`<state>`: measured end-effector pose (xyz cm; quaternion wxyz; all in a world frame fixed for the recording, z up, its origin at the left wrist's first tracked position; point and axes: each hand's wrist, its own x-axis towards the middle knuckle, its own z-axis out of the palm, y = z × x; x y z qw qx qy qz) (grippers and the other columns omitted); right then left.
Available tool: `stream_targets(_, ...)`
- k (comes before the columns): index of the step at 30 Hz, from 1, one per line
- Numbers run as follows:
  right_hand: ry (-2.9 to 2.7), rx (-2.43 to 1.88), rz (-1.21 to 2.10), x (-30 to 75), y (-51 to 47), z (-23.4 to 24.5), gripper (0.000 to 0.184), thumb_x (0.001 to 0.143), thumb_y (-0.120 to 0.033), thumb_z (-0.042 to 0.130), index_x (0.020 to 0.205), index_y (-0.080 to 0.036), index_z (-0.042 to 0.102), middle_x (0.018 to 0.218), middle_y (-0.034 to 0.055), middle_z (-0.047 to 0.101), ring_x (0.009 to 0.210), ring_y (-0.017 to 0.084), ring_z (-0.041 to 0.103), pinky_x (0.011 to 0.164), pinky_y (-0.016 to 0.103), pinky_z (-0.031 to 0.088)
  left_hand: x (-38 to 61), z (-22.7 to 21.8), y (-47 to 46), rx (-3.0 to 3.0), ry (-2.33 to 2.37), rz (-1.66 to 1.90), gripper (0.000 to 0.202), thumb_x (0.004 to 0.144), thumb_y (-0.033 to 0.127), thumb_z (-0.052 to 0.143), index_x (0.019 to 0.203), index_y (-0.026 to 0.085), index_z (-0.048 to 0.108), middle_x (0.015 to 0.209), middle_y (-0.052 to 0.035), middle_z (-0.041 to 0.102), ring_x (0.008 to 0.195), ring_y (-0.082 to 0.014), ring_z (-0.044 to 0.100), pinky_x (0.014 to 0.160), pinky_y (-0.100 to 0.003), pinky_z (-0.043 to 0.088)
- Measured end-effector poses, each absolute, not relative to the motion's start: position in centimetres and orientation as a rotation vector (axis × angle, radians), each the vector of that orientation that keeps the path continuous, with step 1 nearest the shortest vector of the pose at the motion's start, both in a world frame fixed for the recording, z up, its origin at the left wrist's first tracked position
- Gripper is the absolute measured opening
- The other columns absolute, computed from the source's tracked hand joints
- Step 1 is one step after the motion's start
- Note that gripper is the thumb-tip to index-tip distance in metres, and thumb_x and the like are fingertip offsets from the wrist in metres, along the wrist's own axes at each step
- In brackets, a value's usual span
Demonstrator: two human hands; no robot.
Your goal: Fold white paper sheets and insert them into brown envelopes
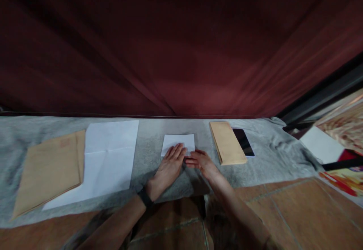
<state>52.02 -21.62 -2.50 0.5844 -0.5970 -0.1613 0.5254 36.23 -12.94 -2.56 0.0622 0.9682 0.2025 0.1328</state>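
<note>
A small folded white paper (179, 141) lies on the grey cloth (153, 136) in the middle. My left hand (169, 165) rests flat on its near edge, fingers stretched out and together, a dark band on the wrist. My right hand (200, 161) is at the paper's near right corner, fingers extended sideways toward the left hand, touching the cloth or the paper edge. Neither hand grips anything.
Large white sheets (107, 159) and brown envelopes (48, 170) lie at the left. A narrow brown envelope stack (227, 142) and a dark phone (243, 141) lie at the right. A dark red curtain (181, 46) hangs behind. Tiled floor (283, 212) lies in front.
</note>
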Motion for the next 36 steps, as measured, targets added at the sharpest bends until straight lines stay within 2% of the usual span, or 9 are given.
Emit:
stream_targets(5,-0.313,-1.446,1.316,52.2,-21.8,-1.7,0.028,0.073,-0.039,0.075,0.091,-0.020,0.064,0.084,0.0084,0.079,0.072,0.025,0.076,0.066,0.036,0.062,36.0,-2.7,-13.5,3.162,0.640,0.275,0.057,0.089,0.001,0.038,0.144,0.010,0.053,0.153,-0.0160,0.053,0.142,-0.0235,0.049,0.114,-0.041,0.045)
stream_targets(11,-0.417,-1.559,1.406,52.9,-22.3,-0.5,0.018,0.083,-0.038,0.067,0.086,-0.020,0.069,0.080,0.0058,0.079,0.064,0.021,0.072,0.061,0.031,0.059,36.0,-2.5,-13.8,3.218,0.610,0.226,0.052,0.091,0.002,0.040,0.138,0.011,0.059,0.147,-0.0144,0.060,0.137,-0.0234,0.055,0.111,-0.038,0.048)
stream_targets(14,-0.550,-1.702,1.467,54.1,-22.5,0.1,0.033,0.093,-0.041,0.055,0.073,-0.019,0.069,0.073,0.0066,0.077,0.058,0.018,0.069,0.057,0.029,0.055,35.8,-2.5,-13.9,3.199,0.616,0.225,0.051,0.091,0.002,0.041,0.138,0.011,0.059,0.147,-0.0159,0.059,0.136,-0.0233,0.056,0.110,-0.038,0.048)
stream_targets(18,-0.735,-1.969,1.064,55.2,-22.2,0.2,0.037,0.099,-0.036,0.046,0.075,-0.019,0.068,0.064,0.0044,0.072,0.054,0.015,0.064,0.055,0.024,0.050,35.9,-2.6,-14.2,3.194,0.605,0.198,0.051,0.090,0.001,0.042,0.138,0.008,0.059,0.146,-0.0179,0.059,0.134,-0.0247,0.058,0.109,-0.038,0.049)
stream_targets(20,-0.905,-2.036,0.707,54.8,-21.8,-0.1,0.031,0.099,-0.035,0.047,0.088,-0.019,0.071,0.073,0.0048,0.075,0.067,0.017,0.069,0.064,0.025,0.053,36.1,-2.6,-14.3,3.200,0.609,0.180,0.051,0.090,0.000,0.041,0.137,0.009,0.060,0.146,-0.0171,0.060,0.134,-0.0246,0.058,0.109,-0.038,0.049)
stream_targets(23,-1.216,-1.960,0.396,53.2,-21.3,-1.1,0.031,0.100,-0.029,0.044,0.112,-0.021,0.072,0.109,0.0081,0.077,0.099,0.020,0.072,0.090,0.031,0.055,36.4,-2.6,-14.4,3.196,0.634,0.176,0.052,0.090,0.000,0.040,0.137,0.010,0.060,0.145,-0.0171,0.060,0.135,-0.0245,0.057,0.110,-0.039,0.049)
stream_targets(27,-1.569,-1.884,0.287,51.2,-20.6,-2.5,0.040,0.103,-0.024,0.039,0.130,-0.017,0.067,0.140,0.0107,0.065,0.132,0.021,0.058,0.116,0.037,0.043,36.5,-2.6,-14.3,3.169,0.635,0.203,0.051,0.089,-0.001,0.041,0.135,0.007,0.062,0.142,-0.0200,0.062,0.136,-0.0254,0.056,0.112,-0.040,0.046)
stream_targets(30,-1.664,-1.970,0.225,50.9,-20.3,-3.2,0.043,0.105,-0.027,0.038,0.137,-0.015,0.063,0.150,0.0107,0.056,0.144,0.022,0.047,0.123,0.041,0.036,36.3,-2.5,-14.1,3.167,0.642,0.225,0.048,0.089,0.000,0.042,0.132,0.004,0.063,0.140,-0.0219,0.063,0.134,-0.0261,0.058,0.112,-0.039,0.045)
stream_targets(36,-1.713,-2.127,0.152,51.4,-19.7,-3.7,0.050,0.109,-0.035,0.032,0.149,-0.013,0.051,0.158,0.0109,0.046,0.149,0.023,0.039,0.124,0.044,0.031,36.3,-2.6,-13.8,3.159,0.669,0.229,0.046,0.090,0.002,0.044,0.133,0.003,0.063,0.139,-0.0221,0.064,0.132,-0.0282,0.059,0.108,-0.040,0.049)
